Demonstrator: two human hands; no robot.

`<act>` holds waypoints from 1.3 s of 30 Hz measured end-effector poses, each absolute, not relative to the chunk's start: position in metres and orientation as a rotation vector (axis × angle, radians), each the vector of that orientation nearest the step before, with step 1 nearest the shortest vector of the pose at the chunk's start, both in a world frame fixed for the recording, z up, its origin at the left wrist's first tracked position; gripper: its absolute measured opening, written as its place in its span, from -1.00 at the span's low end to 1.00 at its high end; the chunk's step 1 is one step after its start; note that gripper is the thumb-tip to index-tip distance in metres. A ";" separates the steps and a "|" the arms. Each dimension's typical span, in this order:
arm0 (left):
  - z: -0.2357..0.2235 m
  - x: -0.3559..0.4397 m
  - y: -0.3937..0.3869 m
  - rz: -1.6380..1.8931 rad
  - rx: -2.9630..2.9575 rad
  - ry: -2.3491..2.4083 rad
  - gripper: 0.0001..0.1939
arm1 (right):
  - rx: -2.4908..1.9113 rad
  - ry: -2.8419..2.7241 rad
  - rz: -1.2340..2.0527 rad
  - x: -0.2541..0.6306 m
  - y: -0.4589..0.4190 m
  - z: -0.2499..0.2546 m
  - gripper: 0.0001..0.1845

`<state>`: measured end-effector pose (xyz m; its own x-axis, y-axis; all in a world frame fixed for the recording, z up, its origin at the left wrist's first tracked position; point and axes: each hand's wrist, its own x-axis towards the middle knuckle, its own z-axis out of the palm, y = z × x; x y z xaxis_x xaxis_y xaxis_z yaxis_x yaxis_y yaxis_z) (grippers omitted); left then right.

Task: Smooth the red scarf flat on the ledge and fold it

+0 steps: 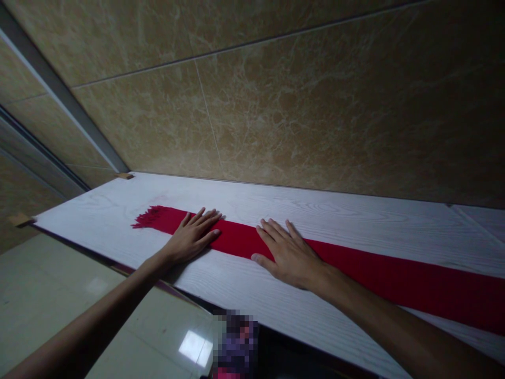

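Red fringed scarf (236, 238) flat beneath spread fingers (267, 238).

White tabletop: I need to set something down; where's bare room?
Bare tabletop lies between the red scarf and tiled wall, and left of the fringe. It's crowded midway, where the left hand and right hand lie across the scarf.

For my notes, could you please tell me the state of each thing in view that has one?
Red cloth: laid out flat, lengthwise; one end out of view
Fringe: strands splayed
Left hand: open, palm down on cloth
Right hand: open, palm down on cloth
Tabletop: partly covered
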<state>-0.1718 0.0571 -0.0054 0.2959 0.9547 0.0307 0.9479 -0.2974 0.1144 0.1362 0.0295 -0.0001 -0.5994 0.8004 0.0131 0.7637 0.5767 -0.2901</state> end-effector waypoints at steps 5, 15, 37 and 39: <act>-0.006 -0.173 0.058 0.153 2.470 1.815 -0.24 | -1.337 -2.673 0.378 0.136 0.029 0.001 -0.15; -0.006 -0.173 0.057 0.150 2.482 1.812 -0.24 | -1.346 -2.682 0.363 0.143 0.027 0.001 -0.15; -0.007 -0.174 0.058 0.182 2.470 1.809 -0.24 | -1.331 -2.640 0.361 0.160 0.021 -0.004 -0.13; -0.007 -0.174 0.058 0.186 2.471 1.808 -0.24 | -1.333 -2.644 0.357 0.162 0.019 -0.004 -0.13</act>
<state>-0.1737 0.0581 -0.0069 0.2986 0.9529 0.0540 0.9439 -0.3032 0.1310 0.1621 0.0195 -0.0038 -0.5903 0.8064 0.0346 0.7684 0.5746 -0.2818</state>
